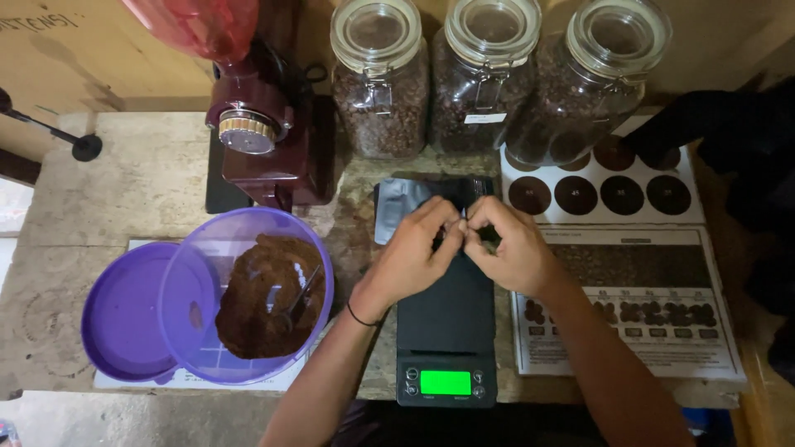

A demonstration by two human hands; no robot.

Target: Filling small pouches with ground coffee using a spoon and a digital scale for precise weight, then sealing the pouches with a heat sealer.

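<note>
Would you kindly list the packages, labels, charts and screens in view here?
Black pouch: behind the scale, held by both hands.
Scale screen: bright green rectangle, front edge.
Jar label: small white strip, middle jar.
Colour chart: white sheet, brown circles, right.

Site: coffee workshop | bean jars [483, 79] standing behind scale [445, 331] | grinder [265, 124] sitting left of it | roast chart [638, 273] lying right

Three glass jars [483, 79] of coffee beans, one maroon grinder [265, 132], one purple bowl [248, 294], one purple lid [124, 310], one digital scale [445, 331], one dark pouch [406, 203], two printed charts [654, 281].
</note>
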